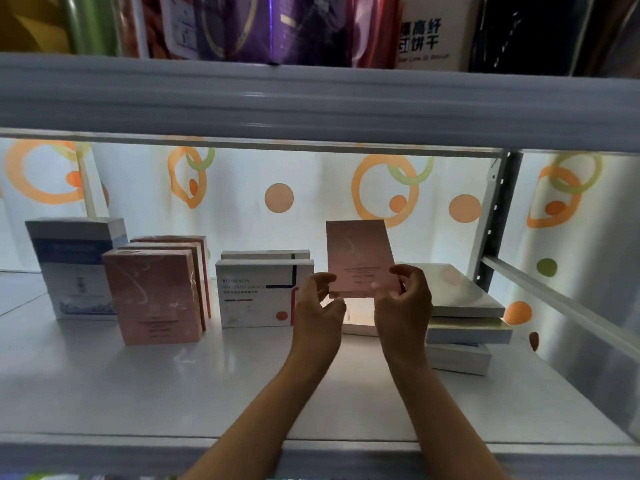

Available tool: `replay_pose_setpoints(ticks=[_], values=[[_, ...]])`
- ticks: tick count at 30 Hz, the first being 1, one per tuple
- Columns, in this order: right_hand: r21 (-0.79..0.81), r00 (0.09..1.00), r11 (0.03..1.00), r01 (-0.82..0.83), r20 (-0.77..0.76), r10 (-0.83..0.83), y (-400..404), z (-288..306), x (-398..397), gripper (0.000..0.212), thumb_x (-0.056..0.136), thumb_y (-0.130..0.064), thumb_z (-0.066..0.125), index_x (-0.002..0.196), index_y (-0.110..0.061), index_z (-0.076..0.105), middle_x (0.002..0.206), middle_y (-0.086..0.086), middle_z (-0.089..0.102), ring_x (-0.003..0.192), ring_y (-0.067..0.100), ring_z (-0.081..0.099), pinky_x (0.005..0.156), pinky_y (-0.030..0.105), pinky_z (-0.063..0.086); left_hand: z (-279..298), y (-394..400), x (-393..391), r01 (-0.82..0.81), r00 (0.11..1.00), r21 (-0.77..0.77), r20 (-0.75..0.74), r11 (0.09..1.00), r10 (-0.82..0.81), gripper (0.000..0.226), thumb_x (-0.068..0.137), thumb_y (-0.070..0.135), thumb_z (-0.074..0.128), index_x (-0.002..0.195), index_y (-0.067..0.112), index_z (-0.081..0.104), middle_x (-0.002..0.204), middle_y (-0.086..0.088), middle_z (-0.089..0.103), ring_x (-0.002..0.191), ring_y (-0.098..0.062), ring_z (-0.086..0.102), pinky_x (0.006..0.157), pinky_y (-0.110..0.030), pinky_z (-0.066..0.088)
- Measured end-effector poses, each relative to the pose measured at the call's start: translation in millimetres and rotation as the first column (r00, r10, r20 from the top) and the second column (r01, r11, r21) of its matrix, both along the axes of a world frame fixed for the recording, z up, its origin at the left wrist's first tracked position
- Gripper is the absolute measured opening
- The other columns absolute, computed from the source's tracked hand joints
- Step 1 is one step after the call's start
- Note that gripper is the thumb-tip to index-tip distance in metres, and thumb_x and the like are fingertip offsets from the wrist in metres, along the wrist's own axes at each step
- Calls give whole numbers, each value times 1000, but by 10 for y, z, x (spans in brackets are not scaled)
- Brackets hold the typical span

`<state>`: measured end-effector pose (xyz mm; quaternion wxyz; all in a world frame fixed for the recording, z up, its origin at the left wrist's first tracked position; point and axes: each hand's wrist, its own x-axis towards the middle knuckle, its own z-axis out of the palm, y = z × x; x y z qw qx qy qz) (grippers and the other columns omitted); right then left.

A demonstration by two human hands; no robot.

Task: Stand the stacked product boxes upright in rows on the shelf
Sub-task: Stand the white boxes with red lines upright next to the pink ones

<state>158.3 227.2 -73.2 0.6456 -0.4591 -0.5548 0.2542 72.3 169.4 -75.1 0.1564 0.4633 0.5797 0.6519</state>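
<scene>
A pale pink cardboard box (pixel 358 256) carries a faint silvery swirl. Toward the glossy white shelf's (pixel 173 382) left edge, salmon-pink boxes (pixel 156 296) match it. The white backing sheet (pixel 311 188) shows orange rings, green rings and orange dots.

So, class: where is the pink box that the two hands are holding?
In the head view, the pink box is upright, right of centre, between the white boxes and the flat stack.

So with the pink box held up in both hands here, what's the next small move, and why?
Probably carry the pink box leftward and stand it with the upright pink row. Left hand and right hand pinch its bottom corners above the shelf; it's already upright, and the flat stack still waits.
</scene>
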Motion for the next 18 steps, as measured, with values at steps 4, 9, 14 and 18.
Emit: replay_pose_setpoints(ticks=[4, 9, 14, 18], values=[[117, 999, 993, -18, -44, 23, -101, 13, 19, 35, 85, -13, 71, 109, -30, 51, 111, -11, 61, 105, 13, 60, 97, 31, 51, 101, -73, -16, 63, 982, 52, 173, 997, -71, 32, 88, 23, 67, 114, 28, 49, 112, 9, 61, 104, -13, 59, 92, -31, 52], [215, 991, 974, -71, -100, 94, -217, 13, 80, 41, 84, -14, 75, 111, -33, 51, 115, -16, 60, 104, 0, 58, 92, 10, 43, 159, -131, -121, 118, 931, 93, 336, 989, -143, 38, 89, 18, 66, 123, 23, 50, 105, 1, 68, 97, -19, 67, 84, -28, 57], [314, 976, 934, -169, -80, 204, -326, 34, 104, 42, 83, -11, 77, 117, -22, 55, 120, -11, 62, 111, -2, 58, 92, 5, 42, 213, -216, -252, 177, 922, 85, 335, 981, -195, 47, 89, 16, 65, 134, 16, 49, 99, -7, 68, 89, -17, 70, 73, -21, 57], [380, 976, 904, -194, -13, 215, -383, 47, 51, 45, 82, -8, 77, 120, -15, 55, 121, -6, 61, 114, 4, 57, 99, 14, 44, 272, -335, -343, 177, 945, 98, 261, 979, -197, 30, 91, 17, 63, 120, 20, 63, 87, 11, 74, 79, -9, 71, 63, -14, 53]])
